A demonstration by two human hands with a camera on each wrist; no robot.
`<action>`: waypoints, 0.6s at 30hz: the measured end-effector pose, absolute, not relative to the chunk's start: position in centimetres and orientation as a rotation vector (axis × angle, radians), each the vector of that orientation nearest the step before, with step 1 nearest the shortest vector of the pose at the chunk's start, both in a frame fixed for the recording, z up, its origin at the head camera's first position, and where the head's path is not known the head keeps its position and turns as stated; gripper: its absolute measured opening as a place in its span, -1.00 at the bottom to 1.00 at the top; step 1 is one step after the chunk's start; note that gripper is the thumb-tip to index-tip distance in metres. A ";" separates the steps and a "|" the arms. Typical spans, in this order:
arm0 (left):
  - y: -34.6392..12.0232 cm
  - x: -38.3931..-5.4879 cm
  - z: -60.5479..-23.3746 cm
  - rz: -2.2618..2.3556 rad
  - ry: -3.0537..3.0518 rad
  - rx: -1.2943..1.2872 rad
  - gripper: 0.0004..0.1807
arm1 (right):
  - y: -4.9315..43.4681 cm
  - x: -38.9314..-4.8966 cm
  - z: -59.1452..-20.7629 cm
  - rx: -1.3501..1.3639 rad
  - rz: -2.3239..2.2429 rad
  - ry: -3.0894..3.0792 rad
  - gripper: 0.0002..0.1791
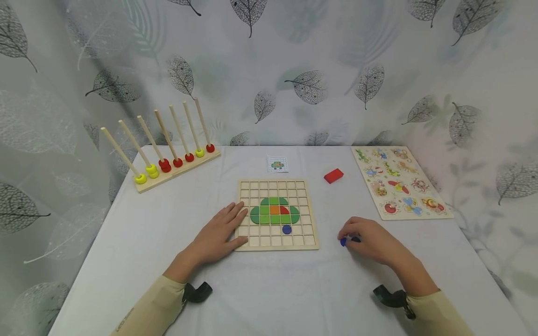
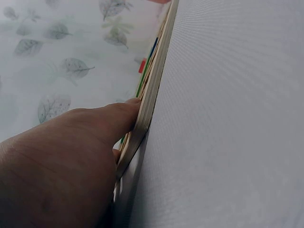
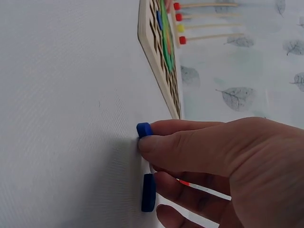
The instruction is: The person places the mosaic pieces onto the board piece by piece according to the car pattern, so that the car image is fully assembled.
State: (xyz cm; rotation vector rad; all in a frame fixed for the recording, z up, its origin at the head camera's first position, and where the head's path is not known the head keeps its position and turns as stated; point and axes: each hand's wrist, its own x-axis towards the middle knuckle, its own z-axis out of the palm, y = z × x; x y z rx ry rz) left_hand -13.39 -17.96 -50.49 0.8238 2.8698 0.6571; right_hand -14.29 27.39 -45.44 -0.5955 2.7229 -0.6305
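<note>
My left hand (image 1: 216, 235) lies with its fingers outstretched on the left border of a wooden grid board (image 1: 311, 239). In the left wrist view its thumb presses the board's edge. Green, orange and red tiles form a rounded shape on the grid, and a blue disc (image 1: 286, 229) sits in a cell below them. To the right of the board, my right hand (image 1: 371, 238) pinches a small blue disc (image 3: 144, 129) between thumb and forefinger, low over the tablecloth. A second blue disc (image 3: 148, 192) is by its other fingers.
Behind the board lies a small pattern card (image 1: 278, 164), with a red block (image 1: 334, 176) to its right. An insect picture board (image 1: 380, 205) is at the far right. A rack of wooden pegs (image 1: 180, 171) with red and yellow beads stands back left.
</note>
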 end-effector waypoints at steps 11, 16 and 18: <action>-18.0 -13.4 -50.5 0.650 2.875 0.823 -0.07 | 26.5 -14.3 -46.4 -0.589 -0.635 2.773 -0.79; -18.0 -13.4 -50.5 0.653 2.875 0.827 -0.07 | 26.1 -14.3 -46.5 -0.572 -0.636 2.773 -0.81; -18.0 -13.4 -50.4 0.655 2.875 0.827 -0.07 | 26.0 -14.3 -46.5 -0.560 -0.639 2.772 -0.82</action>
